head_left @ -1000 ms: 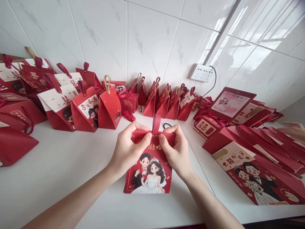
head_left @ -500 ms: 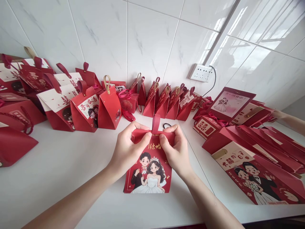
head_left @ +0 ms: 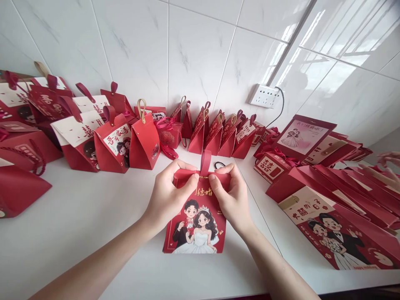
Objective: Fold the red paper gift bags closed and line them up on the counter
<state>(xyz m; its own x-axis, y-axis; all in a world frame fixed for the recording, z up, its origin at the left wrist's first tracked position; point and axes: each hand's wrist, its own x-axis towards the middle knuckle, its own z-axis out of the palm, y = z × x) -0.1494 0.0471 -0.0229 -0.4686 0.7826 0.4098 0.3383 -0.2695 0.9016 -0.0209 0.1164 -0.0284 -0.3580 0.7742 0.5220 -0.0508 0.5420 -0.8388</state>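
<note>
A red gift box (head_left: 195, 227) printed with a cartoon bride and groom sits at the centre of the frame, its lower part resting on the white counter (head_left: 78, 216) and its top edge tipped up toward the wall. With the counter bearing its weight, both hands are free to work on that top edge alone. A red ribbon loop (head_left: 205, 161) stands up from the middle of it, and the hands sit on either side of the loop, probably so the two halves of the top are pressed evenly and the loop stays upright between them.

The left hand (head_left: 165, 196) is closed in a narrow pinch, thumb in front and fingers curled behind, gripping the top edge just left of the loop. The right hand (head_left: 233, 198) mirrors it, pinched on the edge just right of the loop. The two thumbs nearly meet at the loop's base.

Just behind the box lies a small black band (head_left: 218, 163). Folded boxes (head_left: 143, 141) stand in a row along the tiled wall from the left to the upper middle, and flat unfolded ones (head_left: 328, 200) are stacked at the right. Another person's hand (head_left: 389, 160) shows blurred at the right edge of the frame.
</note>
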